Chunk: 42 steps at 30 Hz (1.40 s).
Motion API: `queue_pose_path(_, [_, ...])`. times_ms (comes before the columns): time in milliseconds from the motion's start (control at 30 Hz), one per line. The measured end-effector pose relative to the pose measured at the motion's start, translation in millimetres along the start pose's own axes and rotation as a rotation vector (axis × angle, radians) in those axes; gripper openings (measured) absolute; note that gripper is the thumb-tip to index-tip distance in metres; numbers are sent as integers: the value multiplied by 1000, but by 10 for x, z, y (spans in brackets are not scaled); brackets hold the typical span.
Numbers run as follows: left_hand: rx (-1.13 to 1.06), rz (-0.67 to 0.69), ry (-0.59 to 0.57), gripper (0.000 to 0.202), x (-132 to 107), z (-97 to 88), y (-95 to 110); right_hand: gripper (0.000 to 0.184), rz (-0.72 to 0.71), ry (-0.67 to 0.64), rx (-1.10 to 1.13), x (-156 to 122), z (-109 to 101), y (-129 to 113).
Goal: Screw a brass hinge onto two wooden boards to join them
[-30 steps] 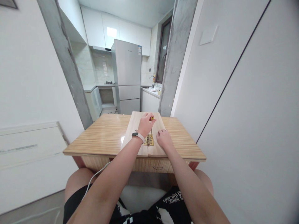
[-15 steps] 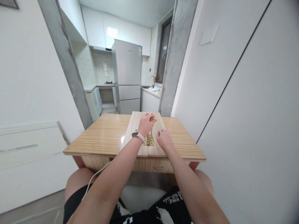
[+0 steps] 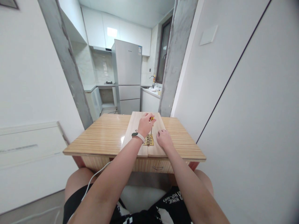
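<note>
A screwdriver (image 3: 152, 118) with a yellow and dark handle is pinched in my left hand (image 3: 145, 123), its thin shaft pointing down. The tip meets the right leaf of a brass-coloured hinge (image 3: 150, 140), which lies open over the seam between two pale wooden boards (image 3: 135, 119). My left wrist, wearing a watch (image 3: 138, 135) with a light strap, covers part of the hinge's left leaf. Just right of the hinge, my right hand (image 3: 164, 138) rests with curled fingers on the right-hand board, by its outer edge.
The boards lie on a wood-grain table (image 3: 102, 132) with a drawer below its front edge. A white cable (image 3: 94, 175) hangs at the left front. Beyond stand a fridge (image 3: 129, 68) and a sink counter (image 3: 150, 90). White wall panels rise on the right.
My left fingers have shifted slightly around the screwdriver's handle, the thumb drawn in a little. My right hand and the boards have stayed put.
</note>
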<state>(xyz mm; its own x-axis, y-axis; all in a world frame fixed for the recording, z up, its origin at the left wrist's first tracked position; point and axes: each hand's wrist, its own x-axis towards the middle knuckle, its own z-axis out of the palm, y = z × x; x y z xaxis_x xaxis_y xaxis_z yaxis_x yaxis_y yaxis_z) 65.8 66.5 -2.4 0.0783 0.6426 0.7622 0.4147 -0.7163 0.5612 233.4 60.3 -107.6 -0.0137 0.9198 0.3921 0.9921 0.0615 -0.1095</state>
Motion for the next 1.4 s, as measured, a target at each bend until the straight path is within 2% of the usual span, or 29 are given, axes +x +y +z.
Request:
queue_pose_path(267, [-82,11,-46,21,-2,22,-35,34,8,1,-11,-5,-9,2])
queue_pose_path(600, [-42,-2,-61,9,1,14,-46,34,5,1,-12,-3,-4,-2])
queue_pose_path(1000, [-57,-17,-101,20,8,48,-54,31,6,-4,0,-9,-23,-10])
queue_pose_path(1267, [-85,-22,-87,27,-13,59,-85,32,0,2,-11,0,-11,-9])
queue_pose_path(1400, [-92,-25,-90,18,-13,68,-108,32,-1,-13,-3,-3,-15,-10])
